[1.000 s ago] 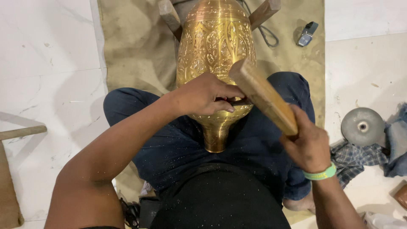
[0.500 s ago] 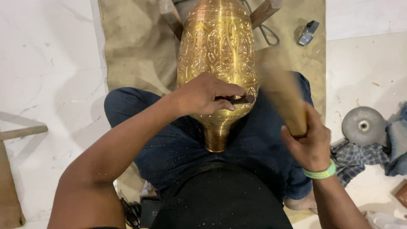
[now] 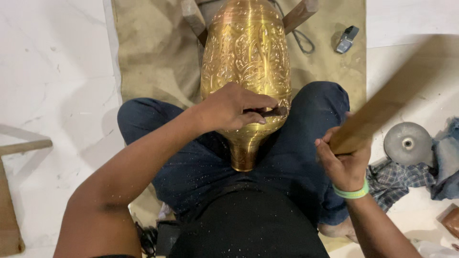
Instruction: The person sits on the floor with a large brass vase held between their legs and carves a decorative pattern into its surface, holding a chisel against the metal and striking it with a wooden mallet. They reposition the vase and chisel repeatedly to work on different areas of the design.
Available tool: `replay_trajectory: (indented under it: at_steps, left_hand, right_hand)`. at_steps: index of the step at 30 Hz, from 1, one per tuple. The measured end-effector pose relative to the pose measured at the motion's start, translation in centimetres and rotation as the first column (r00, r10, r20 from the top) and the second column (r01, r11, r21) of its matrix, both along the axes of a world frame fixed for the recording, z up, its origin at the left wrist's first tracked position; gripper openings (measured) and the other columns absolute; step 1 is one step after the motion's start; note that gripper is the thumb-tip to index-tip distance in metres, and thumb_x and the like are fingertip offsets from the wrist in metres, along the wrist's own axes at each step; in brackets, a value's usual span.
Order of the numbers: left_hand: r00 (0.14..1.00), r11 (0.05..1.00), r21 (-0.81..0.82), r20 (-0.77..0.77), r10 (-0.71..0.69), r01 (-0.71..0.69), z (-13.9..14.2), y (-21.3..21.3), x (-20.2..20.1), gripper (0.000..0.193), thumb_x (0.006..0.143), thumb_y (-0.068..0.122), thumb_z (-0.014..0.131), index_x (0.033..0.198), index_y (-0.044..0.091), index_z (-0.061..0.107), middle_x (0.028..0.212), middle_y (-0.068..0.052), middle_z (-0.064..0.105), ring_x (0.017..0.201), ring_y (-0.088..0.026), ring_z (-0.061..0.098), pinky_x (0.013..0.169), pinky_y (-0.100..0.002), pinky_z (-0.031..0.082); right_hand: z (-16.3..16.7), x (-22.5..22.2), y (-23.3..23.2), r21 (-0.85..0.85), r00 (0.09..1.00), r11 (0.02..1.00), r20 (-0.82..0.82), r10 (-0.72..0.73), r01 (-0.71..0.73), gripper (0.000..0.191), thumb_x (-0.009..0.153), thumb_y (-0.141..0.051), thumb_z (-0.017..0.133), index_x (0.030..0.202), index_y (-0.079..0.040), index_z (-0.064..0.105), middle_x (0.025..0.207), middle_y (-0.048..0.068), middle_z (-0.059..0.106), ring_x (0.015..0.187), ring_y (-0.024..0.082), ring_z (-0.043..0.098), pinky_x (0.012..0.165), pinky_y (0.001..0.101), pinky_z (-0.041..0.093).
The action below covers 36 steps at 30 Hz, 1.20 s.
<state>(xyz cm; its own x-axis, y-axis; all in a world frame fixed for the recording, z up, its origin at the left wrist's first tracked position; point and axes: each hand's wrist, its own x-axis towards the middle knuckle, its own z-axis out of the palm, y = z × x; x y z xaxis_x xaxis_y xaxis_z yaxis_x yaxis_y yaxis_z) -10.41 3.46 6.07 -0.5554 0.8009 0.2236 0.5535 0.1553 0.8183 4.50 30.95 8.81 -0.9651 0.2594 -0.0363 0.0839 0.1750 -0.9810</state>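
A large engraved brass vase (image 3: 246,57) lies on its side between my crossed legs, its narrow neck pointing at my body. My left hand (image 3: 234,107) rests on the lower body of the vase and pinches a small dark chisel (image 3: 270,112) against the metal. My right hand (image 3: 344,162), with a green wristband, grips a wooden mallet (image 3: 397,95) that is raised up and to the right, blurred with motion and well clear of the chisel.
A tan cloth (image 3: 153,52) covers the floor under the vase, with two wooden props (image 3: 299,14) at its far end. A small grey tool (image 3: 346,39) and a cord lie on the cloth. A grey metal disc (image 3: 408,143) and checked rags (image 3: 397,179) sit to my right.
The mallet has swung from resting near the chisel up and away to the right. My left hand and the chisel have stayed on the vase.
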Motion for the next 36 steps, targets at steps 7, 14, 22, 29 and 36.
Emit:
replay_trajectory:
  at_steps: [7, 14, 22, 29, 36]
  left_hand:
    - [0.995, 0.994, 0.107, -0.098, 0.013, -0.002, -0.5, 0.0, 0.1, 0.044, 0.089, 0.014, 0.077, 0.131, 0.008, 0.068, 0.116, -0.011, 0.076, 0.088, -0.025, 0.078, 0.077, -0.036, 0.06]
    - [0.999, 0.999, -0.022, -0.003, 0.036, -0.036, 0.4, 0.1, 0.2, 0.042, 0.086, 0.02, 0.082, 0.126, 0.012, 0.071, 0.101, -0.011, 0.078, 0.07, -0.028, 0.073, 0.065, -0.039, 0.055]
    - [0.994, 0.992, 0.112, -0.088, 0.071, -0.061, -0.2, 0.2, 0.7, 0.039, 0.088, 0.015, 0.077, 0.126, 0.009, 0.07, 0.117, -0.011, 0.075, 0.087, -0.026, 0.077, 0.075, -0.036, 0.059]
    - [0.997, 0.997, 0.068, -0.058, 0.052, -0.048, -0.2, -0.1, 0.3, 0.039, 0.089, 0.021, 0.081, 0.125, 0.01, 0.071, 0.107, -0.01, 0.078, 0.075, -0.025, 0.075, 0.065, -0.037, 0.056]
    - [0.998, 0.998, 0.01, -0.009, 0.069, -0.068, -0.2, 0.2, 0.7, 0.04, 0.089, 0.019, 0.078, 0.127, 0.011, 0.071, 0.116, -0.009, 0.077, 0.072, -0.023, 0.076, 0.066, -0.036, 0.057]
  right_hand:
    - [-1.7, 0.5, 2.2, 0.487, 0.99, 0.862, 0.06, 0.124, -0.137, 0.056, 0.086, -0.008, 0.08, 0.133, -0.002, 0.052, 0.092, 0.011, 0.07, 0.083, 0.02, 0.07, 0.075, 0.0324, 0.057]
    - [1.2, -0.7, -0.2, 0.252, 0.995, 0.963, -0.01, 0.1, -0.095, 0.061, 0.082, -0.009, 0.079, 0.135, -0.011, 0.049, 0.093, 0.004, 0.069, 0.078, 0.014, 0.069, 0.066, 0.027, 0.058]
    - [0.0, -0.5, 2.0, 0.387, 0.983, 0.905, 0.112, 0.143, -0.176, 0.039, 0.086, -0.004, 0.078, 0.118, -0.003, 0.056, 0.087, 0.005, 0.068, 0.077, 0.013, 0.065, 0.07, 0.0293, 0.055]
    - [1.2, -1.0, 0.5, 0.274, 0.988, 0.952, -0.027, 0.149, -0.136, 0.06, 0.082, -0.008, 0.078, 0.135, -0.008, 0.05, 0.088, 0.003, 0.068, 0.072, 0.012, 0.07, 0.062, 0.0262, 0.056]
    - [0.5, -1.0, 1.6, 0.429, 0.985, 0.886, 0.073, 0.159, -0.174, 0.063, 0.084, -0.009, 0.079, 0.141, -0.001, 0.05, 0.088, 0.007, 0.068, 0.076, 0.015, 0.066, 0.069, 0.0287, 0.055]
